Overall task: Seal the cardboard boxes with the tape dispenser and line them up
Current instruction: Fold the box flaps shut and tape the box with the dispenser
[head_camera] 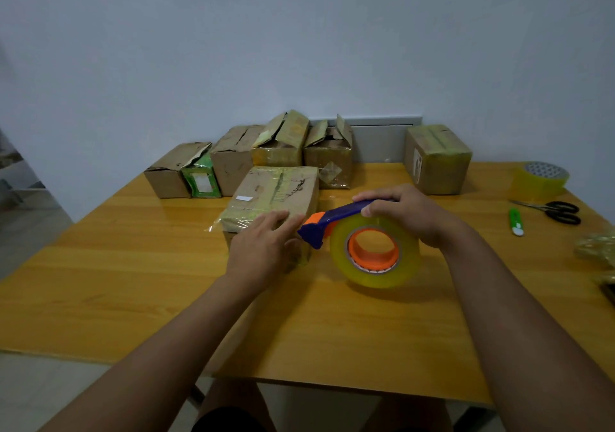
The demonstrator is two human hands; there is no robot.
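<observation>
Left of centre, the left hand lies flat with straight fingers on the taped cardboard box mid-frame on the worktop. Just right, the right hand curls its fingers round the tape dispenser. Open boxes line the back.

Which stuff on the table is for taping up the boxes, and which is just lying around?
For the job:
tape dispenser
box being taped
open boxes
sealed box

Just lying about:
spare tape roll
scissors
green cutter
</observation>
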